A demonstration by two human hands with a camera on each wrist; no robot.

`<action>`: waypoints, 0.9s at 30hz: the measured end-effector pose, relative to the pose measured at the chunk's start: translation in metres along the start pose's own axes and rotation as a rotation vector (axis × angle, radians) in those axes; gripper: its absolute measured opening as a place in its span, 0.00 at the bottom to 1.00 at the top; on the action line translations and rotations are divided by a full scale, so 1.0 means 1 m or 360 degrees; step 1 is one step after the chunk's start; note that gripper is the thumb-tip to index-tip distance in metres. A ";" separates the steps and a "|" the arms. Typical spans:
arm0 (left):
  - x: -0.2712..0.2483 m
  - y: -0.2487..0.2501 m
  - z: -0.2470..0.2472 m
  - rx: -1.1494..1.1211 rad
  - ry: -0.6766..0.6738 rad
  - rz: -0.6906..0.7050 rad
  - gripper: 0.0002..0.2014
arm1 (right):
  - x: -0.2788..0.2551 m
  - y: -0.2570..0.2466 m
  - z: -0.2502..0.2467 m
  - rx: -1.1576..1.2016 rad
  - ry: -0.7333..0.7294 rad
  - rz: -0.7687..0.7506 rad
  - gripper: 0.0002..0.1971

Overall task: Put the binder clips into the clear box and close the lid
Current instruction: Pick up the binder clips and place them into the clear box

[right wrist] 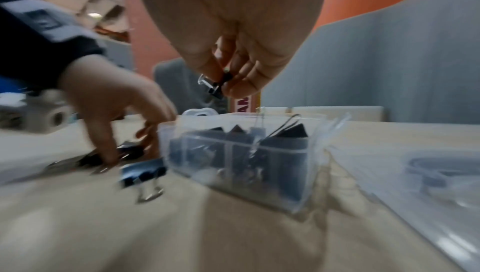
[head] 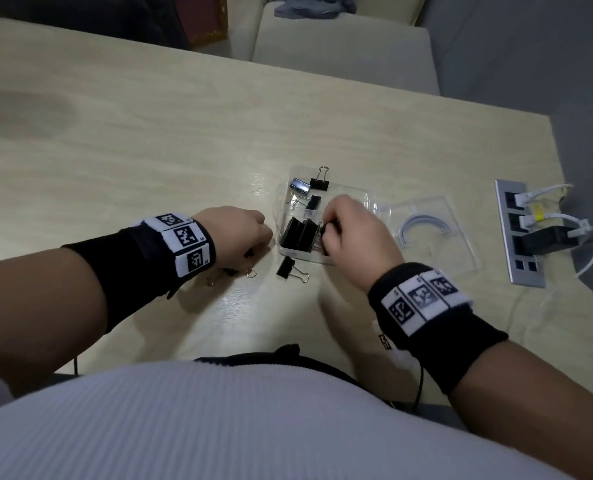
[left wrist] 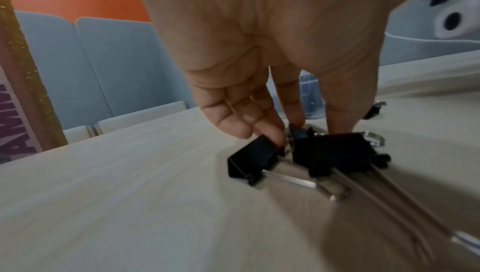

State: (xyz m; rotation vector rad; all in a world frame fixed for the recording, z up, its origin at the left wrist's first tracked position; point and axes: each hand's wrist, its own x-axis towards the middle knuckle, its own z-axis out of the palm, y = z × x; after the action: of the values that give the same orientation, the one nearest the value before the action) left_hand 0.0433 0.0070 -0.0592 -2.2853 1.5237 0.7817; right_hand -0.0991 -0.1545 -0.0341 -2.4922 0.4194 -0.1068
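A clear box (head: 326,258) lies on the wooden table with its lid (head: 433,233) folded open to the right. Several black binder clips (head: 298,232) lie inside it, and two more (head: 319,183) sit at its far edge. My right hand (head: 326,230) hovers over the box and pinches a small black clip (right wrist: 218,88) between thumb and fingers. Left of the box, my left hand (left wrist: 317,126) reaches down onto loose clips on the table, with thumb and index finger closing on a large black clip (left wrist: 335,153). A smaller clip (left wrist: 252,159) touches its other fingertips. One more loose clip (head: 288,268) lies in front of the box.
A recessed power strip (head: 520,237) with white plugs and cables sits near the table's right edge. Pale chairs (head: 343,46) stand beyond the far edge. The table stretches bare to the left and far side.
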 end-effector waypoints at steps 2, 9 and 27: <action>0.001 0.004 -0.001 0.0019 -0.0023 -0.0025 0.14 | 0.015 0.007 -0.010 0.0066 0.0155 0.0212 0.05; 0.007 0.008 0.000 -0.0104 0.0054 -0.0158 0.15 | 0.018 0.017 -0.012 -0.0171 0.0043 0.0093 0.15; 0.019 -0.010 -0.074 -0.0513 0.0827 -0.0186 0.08 | -0.031 0.007 0.039 -0.0573 -0.0638 -0.0576 0.10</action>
State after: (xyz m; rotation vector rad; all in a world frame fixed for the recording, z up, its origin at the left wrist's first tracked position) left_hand 0.0788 -0.0414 -0.0108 -2.9627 1.5235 0.4424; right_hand -0.1234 -0.1286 -0.0690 -2.8251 -0.1997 0.3495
